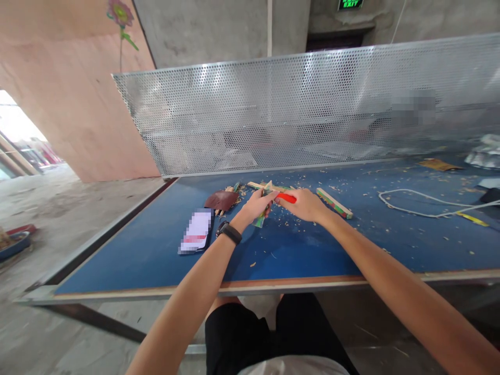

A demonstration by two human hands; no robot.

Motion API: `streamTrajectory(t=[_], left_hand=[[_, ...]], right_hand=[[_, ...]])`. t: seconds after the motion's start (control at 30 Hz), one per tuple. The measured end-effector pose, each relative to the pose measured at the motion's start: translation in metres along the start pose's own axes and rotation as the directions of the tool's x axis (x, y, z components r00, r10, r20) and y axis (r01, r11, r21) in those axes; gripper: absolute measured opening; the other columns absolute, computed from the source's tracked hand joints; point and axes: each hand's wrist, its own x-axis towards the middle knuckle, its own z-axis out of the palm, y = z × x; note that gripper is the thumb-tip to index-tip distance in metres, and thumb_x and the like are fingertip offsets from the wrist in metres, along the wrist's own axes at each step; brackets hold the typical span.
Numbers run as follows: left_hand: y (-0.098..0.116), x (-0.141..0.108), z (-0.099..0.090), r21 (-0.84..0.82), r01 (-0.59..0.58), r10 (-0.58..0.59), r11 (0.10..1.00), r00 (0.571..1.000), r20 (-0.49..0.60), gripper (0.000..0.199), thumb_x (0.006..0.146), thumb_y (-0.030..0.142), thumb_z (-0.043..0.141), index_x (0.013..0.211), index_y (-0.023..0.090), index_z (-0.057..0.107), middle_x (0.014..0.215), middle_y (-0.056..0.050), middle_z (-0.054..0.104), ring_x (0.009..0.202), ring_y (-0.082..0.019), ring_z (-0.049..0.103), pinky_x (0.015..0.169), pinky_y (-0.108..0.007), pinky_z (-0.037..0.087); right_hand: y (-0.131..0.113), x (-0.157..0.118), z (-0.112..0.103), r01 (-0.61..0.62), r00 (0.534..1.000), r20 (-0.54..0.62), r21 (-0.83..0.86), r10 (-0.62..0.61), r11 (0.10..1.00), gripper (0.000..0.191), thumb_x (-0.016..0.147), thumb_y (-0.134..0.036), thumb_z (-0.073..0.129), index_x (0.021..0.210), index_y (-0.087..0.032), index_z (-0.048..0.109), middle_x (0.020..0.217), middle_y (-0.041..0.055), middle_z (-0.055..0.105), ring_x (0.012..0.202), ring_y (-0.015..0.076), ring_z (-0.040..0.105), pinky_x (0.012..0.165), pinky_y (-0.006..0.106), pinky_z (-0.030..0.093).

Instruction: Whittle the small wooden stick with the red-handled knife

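Observation:
My left hand (255, 204), with a black watch on its wrist, is closed around a wood strip (259, 222). The strip's pale, cut tip stands out above the fingers, and its green patterned end shows below them. In my right hand (307, 205) is a knife with a red handle (286, 198), held against the strip close to my left fingers. Its blade is hard to make out. Beyond my hands lies another strip (283, 189), pale on top with green sides. To the right rests a similar strip (335, 203) with red and green sides.
Wood shavings litter the blue tabletop (304, 255). A phone (196, 230) and a brown piece (221, 200) over several sticks lie left. A perforated metal panel (273, 114) stands along the back. On the right are a white cable (410, 211) and a yellow tool (472, 219).

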Motion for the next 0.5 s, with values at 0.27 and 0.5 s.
streamTrajectory(t=[0.27, 0.5], left_hand=[[0.0009, -0.0019, 0.0010, 0.082, -0.037, 0.040, 0.996, 0.999, -0.032, 0.033, 0.102, 0.043, 0.068, 0.084, 0.021, 0.051, 0.060, 0.006, 0.050, 0.042, -0.008, 0.049, 0.044, -0.025, 0.038], [-0.0024, 0.0025, -0.0016, 0.008, -0.048, 0.048, 0.999, 0.999, -0.011, 0.023, 0.101, 0.031, 0.068, 0.086, 0.021, 0.053, 0.061, 0.005, 0.052, 0.041, -0.008, 0.048, 0.044, -0.026, 0.038]], right_hand=[[0.0017, -0.0007, -0.0028, 0.046, 0.997, 0.059, 0.133, -0.054, 0.990, 0.056, 0.102, -0.068, 0.048, 0.105, -0.023, 0.082, 0.072, 0.0046, 0.073, 0.068, 0.0220, 0.063, 0.065, 0.034, 0.040], [0.0023, -0.0002, 0.0016, 0.032, 0.997, 0.063, 0.086, -0.037, 0.996, 0.048, 0.101, -0.063, 0.053, 0.102, -0.025, 0.082, 0.086, 0.0065, 0.078, 0.074, 0.0228, 0.066, 0.065, 0.034, 0.041]])
